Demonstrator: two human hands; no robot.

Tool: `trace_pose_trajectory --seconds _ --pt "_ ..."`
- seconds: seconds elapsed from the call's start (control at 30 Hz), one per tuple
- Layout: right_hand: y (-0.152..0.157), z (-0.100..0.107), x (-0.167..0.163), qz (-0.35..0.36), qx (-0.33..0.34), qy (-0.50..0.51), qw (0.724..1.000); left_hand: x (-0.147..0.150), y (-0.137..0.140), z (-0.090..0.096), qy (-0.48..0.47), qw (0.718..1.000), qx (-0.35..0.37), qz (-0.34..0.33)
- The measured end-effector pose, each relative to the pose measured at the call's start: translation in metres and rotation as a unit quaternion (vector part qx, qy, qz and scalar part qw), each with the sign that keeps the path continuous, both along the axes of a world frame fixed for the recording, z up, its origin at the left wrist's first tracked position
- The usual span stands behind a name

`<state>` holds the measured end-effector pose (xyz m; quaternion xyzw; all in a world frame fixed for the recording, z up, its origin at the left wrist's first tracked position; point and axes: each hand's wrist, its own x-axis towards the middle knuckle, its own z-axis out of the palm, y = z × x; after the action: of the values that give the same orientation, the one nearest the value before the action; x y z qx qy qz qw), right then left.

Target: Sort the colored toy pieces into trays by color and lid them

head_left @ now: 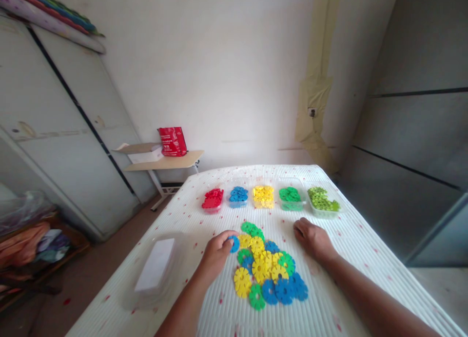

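Note:
My left hand [216,253] pinches a blue snowflake disc [234,244] between thumb and fingers, at the left edge of a loose pile. Notched plastic discs make up that pile: yellow discs [259,270] in the middle, blue discs [284,290] mostly at the near right, and green discs [257,296] around the edges. Some overlap and partly hide others. To the right of the pile, my right hand [310,235] rests on the table with its fingers curled in; no disc shows in it, though its palm is hidden.
Clear tubs stand in a row behind the pile, holding red pieces [212,198], blue discs [238,195], yellow discs [263,196], green discs [290,195] and light green pieces [321,199]. A clear box with a white card [155,265] lies left. A side table [183,160] bears a red bag [173,142].

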<state>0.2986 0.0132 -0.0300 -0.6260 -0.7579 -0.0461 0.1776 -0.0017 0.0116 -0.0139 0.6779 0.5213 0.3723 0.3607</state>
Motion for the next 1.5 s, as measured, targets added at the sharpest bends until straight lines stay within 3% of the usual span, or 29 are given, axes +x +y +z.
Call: trace_pose_trajectory --seconds 0.23,0.47,0.7,0.87,1.03,1.2,1.33,1.5 --pt "0.0 -0.002 0.0 0.0 0.013 0.006 1.0 0.014 -0.029 -0.004 0.048 0.996 -0.043 -0.068" --pt "0.0 -0.001 -0.001 -0.001 0.008 -0.003 1.0 0.02 -0.032 -0.003 0.184 0.981 0.026 -0.055" --pt "-0.001 0.001 -0.001 -0.003 0.002 -0.006 1.0 0.024 -0.035 -0.003 0.214 0.975 0.034 -0.045" --pt "-0.001 0.001 -0.002 -0.002 0.007 -0.006 1.0 0.023 -0.032 -0.007 0.164 0.986 0.007 -0.021" --pt "0.0 -0.001 -0.001 -0.006 0.009 -0.005 1.0 0.017 -0.024 -0.012 0.025 0.996 -0.079 -0.039" --pt "0.0 -0.003 0.0 0.0 0.014 0.003 1.0 0.012 -0.02 -0.006 -0.123 0.981 -0.146 -0.038" --pt "0.001 -0.004 0.0 0.002 0.018 0.003 1.0 0.009 -0.02 0.0 -0.166 0.968 -0.187 -0.01" --pt "0.002 -0.004 0.0 0.0 0.013 -0.003 1.0 0.005 -0.016 -0.005 -0.202 0.962 -0.181 0.008"
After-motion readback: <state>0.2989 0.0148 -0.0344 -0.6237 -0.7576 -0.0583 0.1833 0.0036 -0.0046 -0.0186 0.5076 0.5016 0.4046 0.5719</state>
